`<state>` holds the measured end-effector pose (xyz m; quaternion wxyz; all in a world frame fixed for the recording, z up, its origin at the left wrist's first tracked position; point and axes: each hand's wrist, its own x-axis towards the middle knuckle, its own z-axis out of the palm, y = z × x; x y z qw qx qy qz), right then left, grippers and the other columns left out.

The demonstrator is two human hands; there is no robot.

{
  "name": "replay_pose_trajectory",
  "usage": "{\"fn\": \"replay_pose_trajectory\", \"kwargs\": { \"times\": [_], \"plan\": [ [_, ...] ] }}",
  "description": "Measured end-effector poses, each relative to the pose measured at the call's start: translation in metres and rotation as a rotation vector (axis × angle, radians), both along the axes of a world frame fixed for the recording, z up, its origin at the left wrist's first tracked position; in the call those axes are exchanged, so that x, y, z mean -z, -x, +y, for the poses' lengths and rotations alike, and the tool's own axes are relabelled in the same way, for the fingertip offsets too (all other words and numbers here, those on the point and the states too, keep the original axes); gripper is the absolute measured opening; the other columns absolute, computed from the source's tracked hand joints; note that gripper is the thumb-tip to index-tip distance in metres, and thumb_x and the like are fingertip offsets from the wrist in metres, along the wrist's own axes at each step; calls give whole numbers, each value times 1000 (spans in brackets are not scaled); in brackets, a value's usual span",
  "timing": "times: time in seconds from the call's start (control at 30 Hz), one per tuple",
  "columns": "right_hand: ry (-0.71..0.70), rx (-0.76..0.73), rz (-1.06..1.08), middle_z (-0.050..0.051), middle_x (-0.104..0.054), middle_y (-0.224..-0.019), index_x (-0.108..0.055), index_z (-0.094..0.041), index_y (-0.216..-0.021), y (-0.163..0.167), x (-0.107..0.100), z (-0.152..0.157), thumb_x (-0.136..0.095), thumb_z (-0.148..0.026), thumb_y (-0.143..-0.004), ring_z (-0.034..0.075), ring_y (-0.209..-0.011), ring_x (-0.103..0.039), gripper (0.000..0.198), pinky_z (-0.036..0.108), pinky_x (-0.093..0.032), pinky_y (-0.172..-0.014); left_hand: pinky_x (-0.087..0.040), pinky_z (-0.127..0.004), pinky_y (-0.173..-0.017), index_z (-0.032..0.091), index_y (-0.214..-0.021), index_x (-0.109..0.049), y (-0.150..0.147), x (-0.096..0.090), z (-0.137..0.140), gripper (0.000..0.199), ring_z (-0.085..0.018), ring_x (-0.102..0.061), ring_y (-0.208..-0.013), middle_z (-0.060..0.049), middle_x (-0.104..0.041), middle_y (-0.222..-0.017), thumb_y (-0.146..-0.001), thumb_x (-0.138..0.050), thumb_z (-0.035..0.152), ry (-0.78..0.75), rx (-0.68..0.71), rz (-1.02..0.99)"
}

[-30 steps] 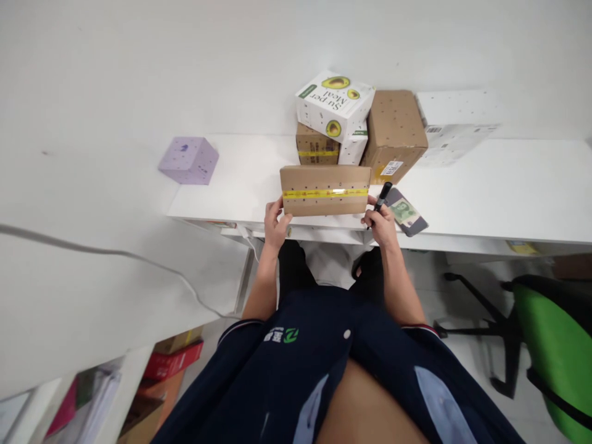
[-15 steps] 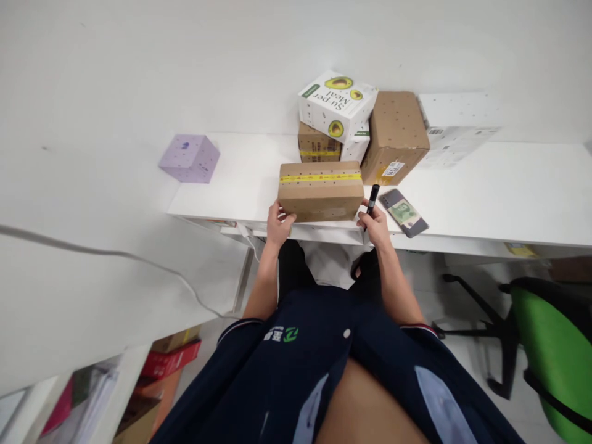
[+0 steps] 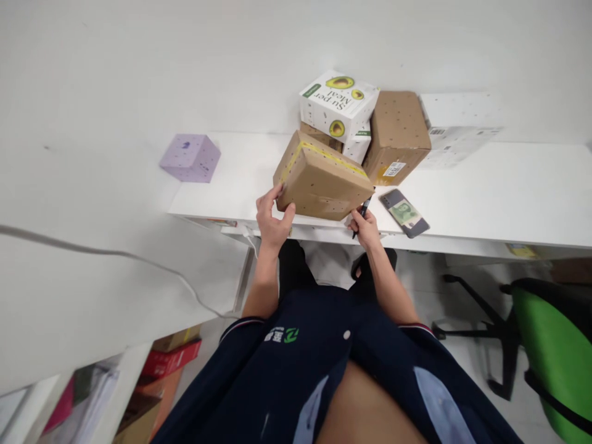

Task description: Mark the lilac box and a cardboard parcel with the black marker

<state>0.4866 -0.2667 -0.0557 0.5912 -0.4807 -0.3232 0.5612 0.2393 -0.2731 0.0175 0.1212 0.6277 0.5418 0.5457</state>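
A brown cardboard box [image 3: 320, 179] with yellow tape along one edge is tilted up off the white desk [image 3: 485, 191]. My left hand [image 3: 272, 217] grips its near left corner. My right hand [image 3: 364, 225] holds a black marker [image 3: 363, 211] and touches the box's near right corner. Only a short part of the marker shows under the box.
Behind stand a white avocado-printed box [image 3: 339, 103] on a taped brown box, a larger brown box [image 3: 398, 132] and a white box [image 3: 457, 126]. A phone [image 3: 404, 213] lies right of my hand. A purple box [image 3: 189, 158] sits left; a green chair [image 3: 555, 345] stands right.
The brown box has been rolled and tilted; its taped face has swung from facing up to the far side. My hands shifted slightly left with it.
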Motion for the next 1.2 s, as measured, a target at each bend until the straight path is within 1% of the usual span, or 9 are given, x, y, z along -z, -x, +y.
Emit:
{"fn": "replay_pose_trajectory", "kwargs": {
  "times": [0.1, 0.2, 0.3, 0.4, 0.6, 0.8, 0.93, 1.03, 1.2],
  "plan": [
    [44, -8, 64, -14, -33, -53, -44, -24, -76, 8, 1, -2, -84, -50, -60, 2, -38, -27, 49, 21, -46, -46, -45, -44, -105, 24, -123, -64, -3, -10, 1, 42, -26, -57, -122, -9, -67, -128, -82, -67, 30, -55, -12, 92],
    [72, 13, 102, -14, -38, -56, -46, -24, -77, 8, -2, -2, -84, -50, -58, 1, -38, -26, 50, 21, -46, -45, -41, -46, -110, 24, -125, -64, -8, -16, 0, 42, -26, -56, -124, -8, -65, -130, -83, -66, 33, -69, -4, 148],
    [81, 28, 135, -13, -47, -64, -51, -23, -81, 6, -4, -2, -85, -53, -57, 0, -39, -25, 51, 20, -46, -44, -41, -46, -108, 24, -125, -64, -13, -21, -4, 42, -27, -58, -123, -9, -65, -130, -84, -66, 36, -118, 17, 214],
    [93, 40, 167, -12, -48, -66, -51, -23, -79, 5, -3, -3, -86, -54, -55, -1, -38, -25, 53, 19, -45, -43, -42, -46, -106, 23, -122, -65, -19, -25, -8, 40, -26, -60, -120, -9, -67, -129, -84, -66, 37, -169, 37, 256],
    [118, 40, 178, -12, -47, -64, -46, -23, -77, 4, -1, -4, -85, -53, -57, 0, -39, -26, 52, 20, -45, -43, -42, -47, -104, 25, -115, -69, -28, -26, -11, 36, -27, -60, -114, -8, -67, -124, -81, -70, 38, -189, 12, 283],
    [128, 49, 193, -13, -46, -64, -48, -23, -77, 5, -6, -4, -86, -53, -54, -1, -38, -26, 54, 19, -44, -42, -42, -48, -107, 24, -117, -68, -27, -24, -10, 36, -26, -58, -116, -9, -65, -122, -83, -67, 37, -221, -7, 278],
    [105, 114, 144, -12, -45, -60, -52, -23, -77, 3, -14, -1, -85, -57, -56, 0, -38, -28, 52, 20, -43, -41, -45, -46, -107, 23, -124, -64, -19, -21, -9, 46, -26, -54, -122, -11, -59, -122, -85, -63, 47, -162, -32, 192],
    [47, 142, 84, -11, -42, -57, -56, -23, -78, -3, -20, 1, -81, -60, -61, 2, -39, -30, 48, 21, -44, -42, -49, -41, -100, 22, -128, -62, -12, -13, -9, 54, -23, -56, -114, -10, -56, -116, -87, -60, 56, -100, -77, 89],
    [-6, 152, -35, -8, -52, -61, -65, -23, -85, -12, -24, 3, -77, -57, -69, 2, -38, -33, 39, 22, -45, -44, -54, -33, -89, 22, -126, -62, -9, 15, -3, 53, -20, -60, -105, -9, -57, -114, -87, -60, 58, 50, -50, -112]
  ]
}}
